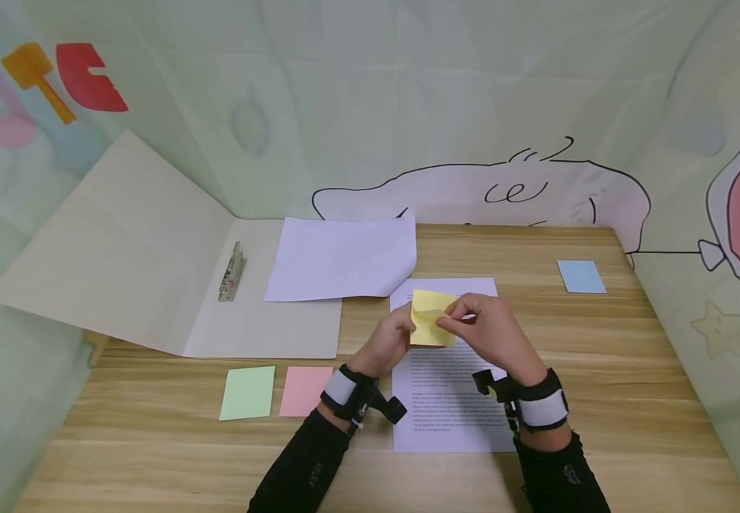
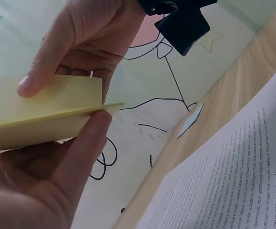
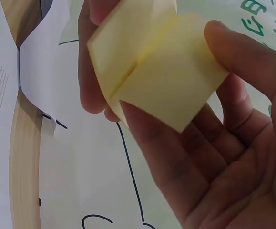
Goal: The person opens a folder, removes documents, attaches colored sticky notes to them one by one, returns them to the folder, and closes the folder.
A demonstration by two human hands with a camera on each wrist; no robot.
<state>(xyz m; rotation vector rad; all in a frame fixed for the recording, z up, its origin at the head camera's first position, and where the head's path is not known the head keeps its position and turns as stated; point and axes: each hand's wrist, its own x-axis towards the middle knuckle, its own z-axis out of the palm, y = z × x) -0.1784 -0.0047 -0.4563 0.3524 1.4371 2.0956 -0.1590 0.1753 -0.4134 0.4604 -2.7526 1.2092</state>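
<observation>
Pinching a raised yellow leaf [image 3: 176, 76], the right hand [image 1: 496, 331] is holding it bent away from the yellow sticky-note pad [image 1: 426, 329], thumb on one face and curled fingers behind. The left hand [image 1: 384, 345] is gripping the pad's left side between thumb and fingers, and the pad is hovering above the upper part of a printed page [image 1: 446, 410] on the wooden tabletop [image 1: 639, 399]. A blue sticky note [image 1: 582, 276] is lying well apart, toward the far right corner. On the left, a green sticky note [image 1: 247, 393] and a pink sticky note [image 1: 304, 392] are lying side by side, just in front of an open file folder [image 1: 273, 331]. Its cover is tilting upward, a metal clip [image 1: 233, 272] is sitting near its fold, and a white sheet [image 1: 337, 258] is resting partly on it, the near right corner curling.
</observation>
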